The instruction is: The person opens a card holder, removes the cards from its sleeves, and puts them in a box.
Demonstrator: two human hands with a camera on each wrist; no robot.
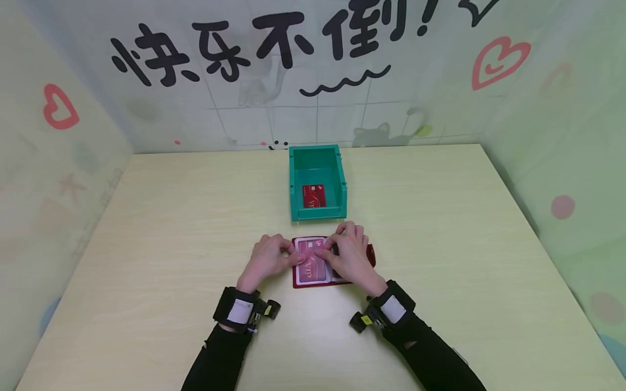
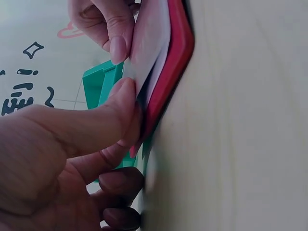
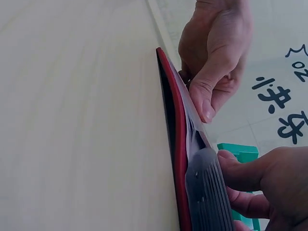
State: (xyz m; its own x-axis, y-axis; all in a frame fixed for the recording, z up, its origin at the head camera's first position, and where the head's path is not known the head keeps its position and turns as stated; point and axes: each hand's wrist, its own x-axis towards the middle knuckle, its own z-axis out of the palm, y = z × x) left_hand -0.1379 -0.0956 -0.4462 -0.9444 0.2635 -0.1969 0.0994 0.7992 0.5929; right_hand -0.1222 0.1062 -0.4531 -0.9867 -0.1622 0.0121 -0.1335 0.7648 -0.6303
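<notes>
A red card holder [image 2: 179, 53] lies opened out on the table in front of me, with a stack of clear sleeves [image 3: 206, 187] inside it. The top sleeve shows a pink-looking VIP card [image 1: 312, 269] through its cloudy plastic. My left hand [image 1: 272, 256] pinches the left edge of this sleeve, thumb on top, and the sleeve lifts slightly off the red cover. From the other side, my right hand [image 1: 349, 254] pinches the sleeve near the card's right edge with thumb and forefinger. The right hand hides part of the holder's right half.
A teal open-fronted bin [image 1: 318, 213] stands just beyond the holder, near the back wall. Inside it lies a red VIP card [image 1: 314, 196]. Pale wooden table [image 1: 195, 217] spreads out on both sides, bounded by printed cloth walls [image 1: 313, 119].
</notes>
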